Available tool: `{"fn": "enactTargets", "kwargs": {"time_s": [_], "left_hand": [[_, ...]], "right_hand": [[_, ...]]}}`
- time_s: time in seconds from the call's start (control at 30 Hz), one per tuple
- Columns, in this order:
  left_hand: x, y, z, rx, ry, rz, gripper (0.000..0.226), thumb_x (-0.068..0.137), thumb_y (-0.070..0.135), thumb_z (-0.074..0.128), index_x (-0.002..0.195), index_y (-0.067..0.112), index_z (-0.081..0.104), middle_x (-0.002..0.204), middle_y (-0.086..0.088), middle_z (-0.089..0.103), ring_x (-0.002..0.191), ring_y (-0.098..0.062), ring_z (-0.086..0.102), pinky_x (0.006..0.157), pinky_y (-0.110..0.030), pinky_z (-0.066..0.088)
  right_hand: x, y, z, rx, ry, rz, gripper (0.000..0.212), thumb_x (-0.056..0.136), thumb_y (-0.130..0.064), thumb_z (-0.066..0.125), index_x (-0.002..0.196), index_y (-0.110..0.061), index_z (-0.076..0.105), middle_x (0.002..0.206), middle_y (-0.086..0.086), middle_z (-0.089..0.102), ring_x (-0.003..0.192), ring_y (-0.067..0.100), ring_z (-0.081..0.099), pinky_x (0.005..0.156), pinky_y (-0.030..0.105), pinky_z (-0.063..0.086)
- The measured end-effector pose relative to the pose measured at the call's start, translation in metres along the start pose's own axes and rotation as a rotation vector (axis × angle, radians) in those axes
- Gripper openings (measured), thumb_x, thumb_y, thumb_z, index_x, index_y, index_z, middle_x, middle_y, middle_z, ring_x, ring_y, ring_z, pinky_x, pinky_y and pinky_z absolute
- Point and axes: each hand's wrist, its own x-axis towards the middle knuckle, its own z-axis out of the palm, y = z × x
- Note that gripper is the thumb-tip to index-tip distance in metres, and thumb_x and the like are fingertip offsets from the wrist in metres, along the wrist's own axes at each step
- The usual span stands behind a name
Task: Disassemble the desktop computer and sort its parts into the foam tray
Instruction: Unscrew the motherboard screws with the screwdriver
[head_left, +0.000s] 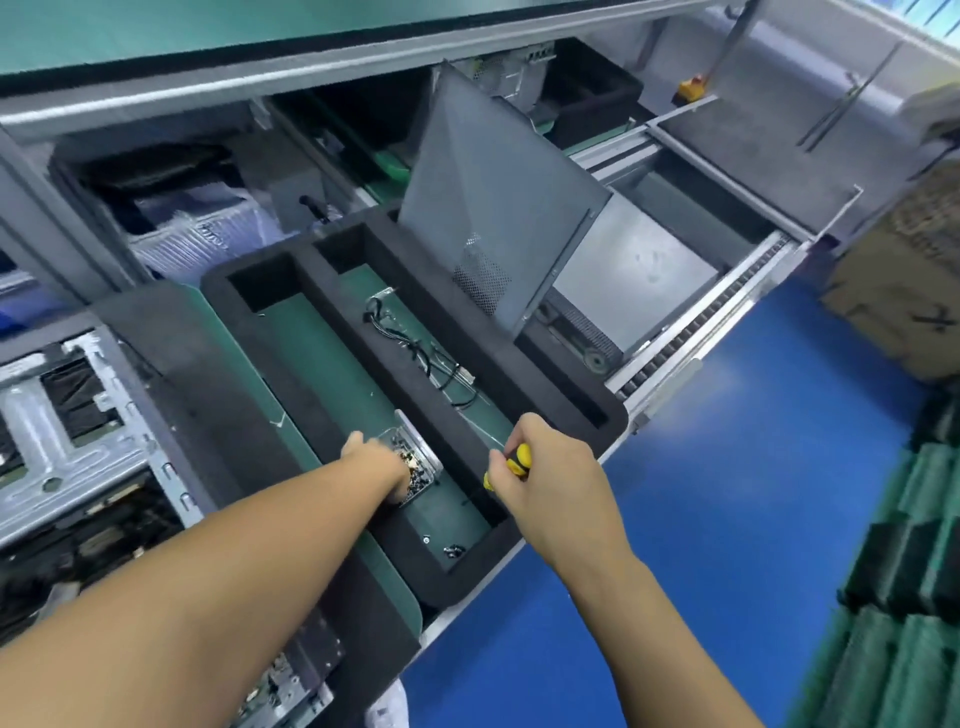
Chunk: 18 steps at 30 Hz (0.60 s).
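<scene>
On the green mat (389, 582), the black foam tray (421, 332) shows long green-floored compartments.

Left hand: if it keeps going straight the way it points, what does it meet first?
The clear box of screws, right at the left hand in the foam tray; it may already touch. The right hand holds a screwdriver aside.

The foam tray (530, 374) is black, its compartment floors dark green. In its rightmost slot, the side panel (493, 182) is grey with a dotted, perforated patch. Right of the tray, the floor (727, 493) is bright blue. Over the tray's near edge, the screwdriver (519, 460) in my right hand (556, 488) is yellow and black.
</scene>
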Motion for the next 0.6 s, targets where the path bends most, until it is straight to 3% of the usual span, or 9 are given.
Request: {"fn": "enactTargets", "kwargs": {"time_s": [0.07, 0.13, 0.27, 0.37, 0.43, 0.5, 0.6], "left_hand": [[-0.007, -0.003, -0.007, -0.015, -0.114, 0.042, 0.05, 0.099, 0.045, 0.031, 0.146, 0.032, 0.04, 0.154, 0.004, 0.038, 0.141, -0.023, 0.034, 0.114, -0.048, 0.018], [-0.026, -0.012, -0.018, -0.019, -0.127, 0.078, 0.054, 0.102, 0.048, 0.027, 0.152, 0.029, 0.032, 0.159, 0.004, 0.031, 0.147, -0.025, 0.028, 0.117, -0.053, 0.013], [-0.086, -0.045, -0.04, -0.198, 0.029, 0.168, 0.048, 0.1, 0.047, 0.035, 0.142, 0.026, 0.048, 0.147, 0.003, 0.048, 0.133, -0.028, 0.046, 0.106, -0.048, 0.028], [-0.134, -0.081, -0.042, -0.399, 0.258, 0.245, 0.035, 0.098, 0.033, 0.041, 0.124, 0.02, 0.062, 0.119, -0.001, 0.064, 0.102, -0.026, 0.058, 0.086, -0.036, 0.043], [-0.162, -0.106, -0.031, -0.541, 0.482, 0.285, 0.022, 0.097, 0.024, 0.044, 0.105, 0.019, 0.064, 0.092, 0.004, 0.061, 0.082, -0.02, 0.05, 0.073, -0.029, 0.036], [-0.189, -0.129, -0.012, -0.683, 0.712, 0.298, 0.014, 0.094, 0.016, 0.048, 0.091, 0.023, 0.06, 0.079, 0.011, 0.049, 0.079, -0.015, 0.046, 0.072, -0.027, 0.035], [-0.217, -0.156, 0.024, -0.841, 0.923, 0.262, 0.02, 0.09, 0.007, 0.051, 0.087, 0.026, 0.058, 0.082, 0.012, 0.045, 0.081, -0.011, 0.045, 0.073, -0.025, 0.034]], "right_hand": [[0.002, -0.008, -0.001, 0.016, -0.004, -0.015, 0.022, 0.092, -0.041, 0.055, 0.081, -0.025, 0.044, 0.071, -0.006, 0.061, 0.062, 0.018, 0.055, 0.055, 0.038, 0.051], [0.002, -0.021, -0.006, 0.039, 0.007, -0.063, 0.022, 0.091, -0.041, 0.056, 0.081, -0.024, 0.045, 0.071, -0.006, 0.061, 0.064, 0.019, 0.055, 0.056, 0.039, 0.051], [0.002, -0.058, -0.019, 0.025, 0.041, -0.18, 0.021, 0.089, -0.04, 0.059, 0.081, -0.024, 0.048, 0.065, -0.006, 0.058, 0.063, 0.018, 0.054, 0.056, 0.035, 0.048], [-0.004, -0.096, -0.024, 0.073, 0.093, -0.303, 0.023, 0.086, -0.041, 0.06, 0.078, -0.025, 0.047, 0.059, -0.005, 0.055, 0.058, 0.015, 0.052, 0.051, 0.033, 0.044], [-0.012, -0.124, -0.023, 0.127, 0.111, -0.392, 0.023, 0.086, -0.039, 0.061, 0.076, -0.024, 0.047, 0.056, -0.003, 0.054, 0.054, 0.015, 0.049, 0.049, 0.034, 0.043], [-0.022, -0.151, -0.018, 0.157, 0.105, -0.468, 0.023, 0.086, -0.037, 0.062, 0.075, -0.024, 0.047, 0.054, -0.002, 0.052, 0.053, 0.018, 0.049, 0.049, 0.036, 0.044], [-0.037, -0.186, -0.004, 0.153, 0.068, -0.564, 0.026, 0.089, -0.036, 0.062, 0.074, -0.022, 0.046, 0.054, 0.001, 0.053, 0.057, 0.025, 0.052, 0.052, 0.041, 0.047]]}}
